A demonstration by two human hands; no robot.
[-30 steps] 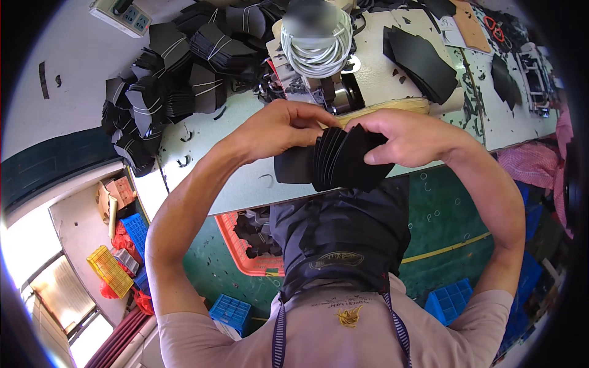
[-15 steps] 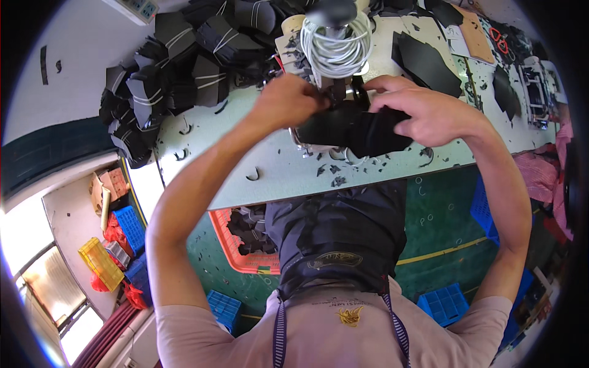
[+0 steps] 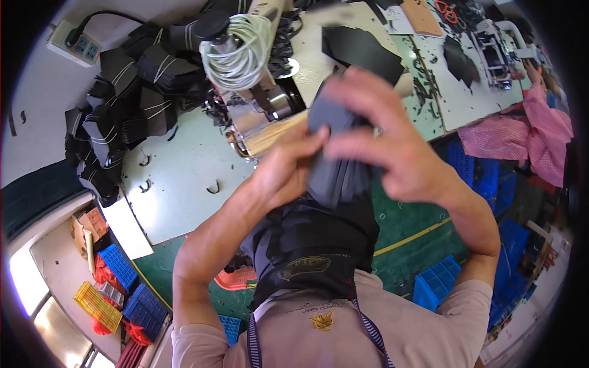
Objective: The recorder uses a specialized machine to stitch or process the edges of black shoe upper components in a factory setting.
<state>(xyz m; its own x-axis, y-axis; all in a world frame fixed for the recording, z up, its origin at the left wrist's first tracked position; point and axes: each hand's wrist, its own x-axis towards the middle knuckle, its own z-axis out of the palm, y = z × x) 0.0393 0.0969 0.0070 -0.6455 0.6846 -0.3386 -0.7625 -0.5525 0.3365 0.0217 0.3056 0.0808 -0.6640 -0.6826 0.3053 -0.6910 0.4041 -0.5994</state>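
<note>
A stack of thin dark grey cut pieces (image 3: 334,178) is held up above my apron, in front of the bench machine (image 3: 275,126). The lower edges of the pieces fan apart slightly. My left hand (image 3: 283,162) grips the stack from its left side, thumb on the near face. Over the right side of the stack is my right hand (image 3: 402,150), fingers spread and smeared by motion; whether they touch the pieces is unclear. A coil of pale cord (image 3: 239,55) hangs at the top of the machine.
Banded bundles of dark pieces (image 3: 113,129) are heaped at the table's left. Loose dark sheets (image 3: 362,49) lie behind my hands. Scraps dot the pale tabletop (image 3: 184,178). A power strip (image 3: 75,44) sits far left; pink cloth (image 3: 497,135) drapes at the right.
Both hands have drawn back from the machine toward my body, bringing the dark pieces along. My right hand's fingers have spread. The whole view has shifted, with the machine now further left.
</note>
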